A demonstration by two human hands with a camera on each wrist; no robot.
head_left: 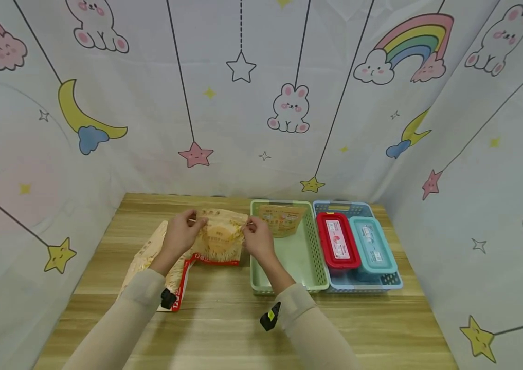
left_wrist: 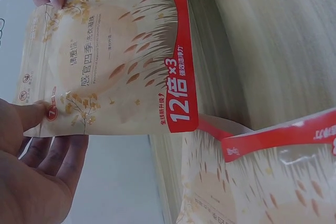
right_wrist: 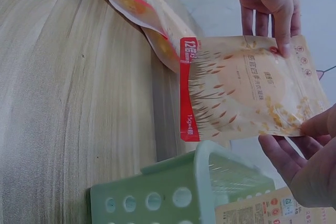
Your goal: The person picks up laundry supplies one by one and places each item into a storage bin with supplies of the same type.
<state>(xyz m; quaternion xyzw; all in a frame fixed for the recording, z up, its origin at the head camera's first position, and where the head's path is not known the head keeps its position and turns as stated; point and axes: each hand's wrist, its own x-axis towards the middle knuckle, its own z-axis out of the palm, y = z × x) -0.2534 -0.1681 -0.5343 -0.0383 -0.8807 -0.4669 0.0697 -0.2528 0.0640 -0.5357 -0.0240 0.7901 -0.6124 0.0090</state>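
A beige laundry pod pouch (head_left: pixel 221 236) with a red bottom band is stretched flat between both hands, above the table's far side. My left hand (head_left: pixel 180 237) pinches its left edge near the top, thumb in front, as the left wrist view shows on the pouch (left_wrist: pixel 115 61). On the opposite edge, my right hand (head_left: pixel 258 239) pinches near the upper corner, thumb over the printed face (right_wrist: pixel 247 85). Below and left, overlapping pouches (head_left: pixel 150 252) of the same kind lie on the table. Another pouch (head_left: pixel 282 220) leans at the back inside the green basket (head_left: pixel 289 264).
Right of the green basket stands a blue basket (head_left: pixel 393 281) with a red-lidded box (head_left: pixel 337 241) and a turquoise-lidded box (head_left: pixel 372 244). A wood-grain table (head_left: pixel 215 329) carries everything. Printed curtains (head_left: pixel 242 128) hang behind and along both sides.
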